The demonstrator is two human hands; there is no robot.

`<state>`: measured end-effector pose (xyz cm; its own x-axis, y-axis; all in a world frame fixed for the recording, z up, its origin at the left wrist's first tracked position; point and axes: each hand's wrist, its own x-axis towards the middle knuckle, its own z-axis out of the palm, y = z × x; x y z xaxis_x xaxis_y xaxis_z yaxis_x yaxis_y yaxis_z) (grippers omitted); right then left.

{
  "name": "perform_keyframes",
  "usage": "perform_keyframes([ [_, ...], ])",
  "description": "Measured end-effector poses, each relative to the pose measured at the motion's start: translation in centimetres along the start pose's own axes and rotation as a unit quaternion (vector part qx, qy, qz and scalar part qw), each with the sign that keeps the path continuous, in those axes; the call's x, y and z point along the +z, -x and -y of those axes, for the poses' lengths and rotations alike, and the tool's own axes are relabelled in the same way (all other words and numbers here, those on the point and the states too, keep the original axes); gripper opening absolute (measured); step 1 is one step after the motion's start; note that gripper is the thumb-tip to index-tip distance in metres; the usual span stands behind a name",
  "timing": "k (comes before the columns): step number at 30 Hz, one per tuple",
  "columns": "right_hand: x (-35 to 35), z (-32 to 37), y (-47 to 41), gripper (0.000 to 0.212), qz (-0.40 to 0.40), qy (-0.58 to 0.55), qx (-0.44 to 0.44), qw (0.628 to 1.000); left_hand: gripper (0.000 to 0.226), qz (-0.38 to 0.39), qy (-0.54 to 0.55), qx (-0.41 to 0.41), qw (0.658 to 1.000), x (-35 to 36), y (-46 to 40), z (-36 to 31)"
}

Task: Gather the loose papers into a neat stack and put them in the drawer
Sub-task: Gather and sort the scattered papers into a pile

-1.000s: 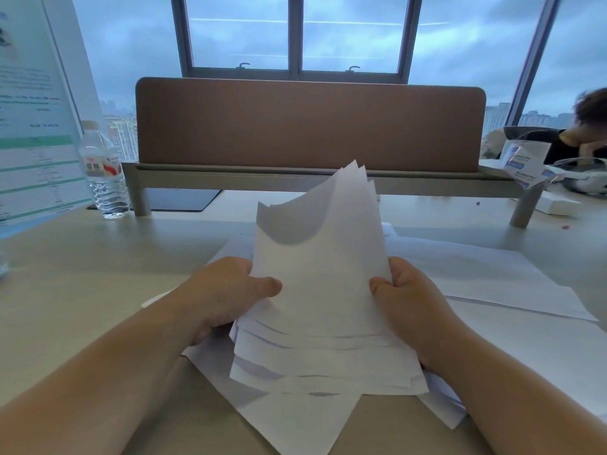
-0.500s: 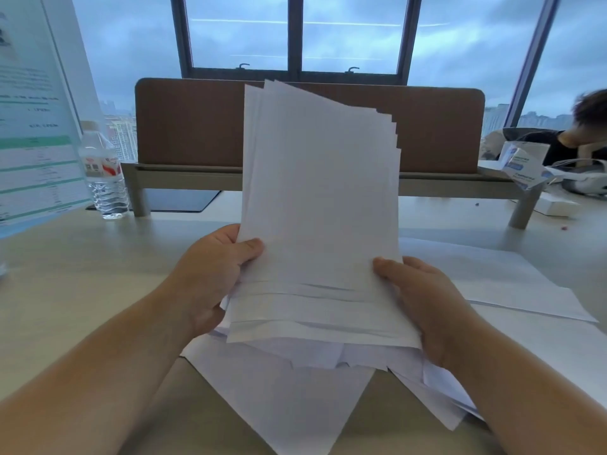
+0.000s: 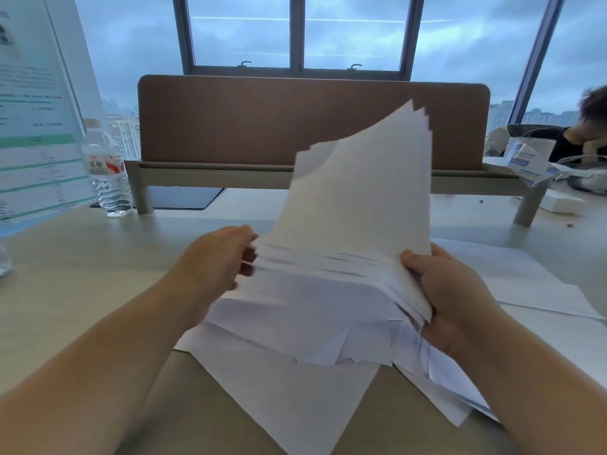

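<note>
A bundle of white paper sheets (image 3: 354,211) stands tilted above the desk, its top leaning right and its lower edges fanned and uneven. My right hand (image 3: 450,290) grips the bundle's right lower edge, thumb in front. My left hand (image 3: 216,261) is at the bundle's left lower edge, fingers blurred and touching the sheets' edges. More loose sheets (image 3: 295,389) lie flat on the desk under the bundle, and others (image 3: 512,277) spread to the right. No drawer is in view.
A brown partition screen (image 3: 230,126) on a low shelf crosses the desk behind the papers. A water bottle (image 3: 106,172) and a printed stand-up sign (image 3: 36,126) stand at the left. Boxes (image 3: 528,162) and another person (image 3: 588,129) are at the far right.
The upright bundle has dropped lower and tilted right. My left hand has slipped from gripping its front to its left edge. My right hand keeps its hold.
</note>
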<state>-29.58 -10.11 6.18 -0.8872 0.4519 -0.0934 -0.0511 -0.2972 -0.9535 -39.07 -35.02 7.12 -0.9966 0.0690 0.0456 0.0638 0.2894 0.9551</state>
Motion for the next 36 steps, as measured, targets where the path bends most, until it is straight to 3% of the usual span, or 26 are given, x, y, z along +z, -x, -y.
perform_keyframes([
  [1,-0.2,0.0,-0.2,0.021,-0.014,-0.016,0.001,1.0,0.027,-0.01,-0.15,0.023,0.988,-0.5,-0.4,0.4],
  [3,-0.6,-0.1,-0.5,0.019,-0.037,-0.034,0.007,0.999,0.045,0.013,-0.436,0.009,0.9,-0.9,-0.3,1.1],
  [4,-0.6,-0.2,-0.5,0.018,-0.046,-0.039,0.009,0.998,0.065,0.031,-0.508,-0.014,0.861,-1.0,-0.2,1.3],
  [5,-0.7,-0.2,-0.6,0.018,-0.054,-0.045,0.01,0.998,0.083,0.045,-0.534,-0.033,0.843,-1.0,-0.1,1.5],
  [7,-0.6,-0.3,-0.8,0.019,-0.063,-0.049,0.012,0.997,0.096,0.06,-0.528,-0.037,0.846,-1.0,0.1,1.3],
  [11,-0.6,-0.5,-1.1,0.021,-0.069,-0.026,0.007,0.997,0.093,0.078,-0.472,-0.037,0.877,-0.8,0.5,0.7],
  [21,-0.6,-0.5,-0.8,0.019,-0.066,0.006,0.005,0.998,0.016,0.025,-0.393,-0.017,0.919,-0.8,-0.2,1.0],
  [28,-0.4,-0.5,-0.8,0.02,-0.066,-0.001,0.003,0.998,0.023,0.048,-0.314,-0.059,0.946,-0.8,-0.1,0.8],
  [32,-0.4,-0.7,-0.9,0.02,-0.063,0.002,0.005,0.998,0.026,0.048,-0.415,-0.011,0.908,-0.2,-0.4,1.4],
  [36,-0.6,-0.7,-1.1,0.022,-0.063,0.002,0.006,0.998,0.026,0.004,-0.364,0.029,0.931,-0.5,-1.0,1.9],
])
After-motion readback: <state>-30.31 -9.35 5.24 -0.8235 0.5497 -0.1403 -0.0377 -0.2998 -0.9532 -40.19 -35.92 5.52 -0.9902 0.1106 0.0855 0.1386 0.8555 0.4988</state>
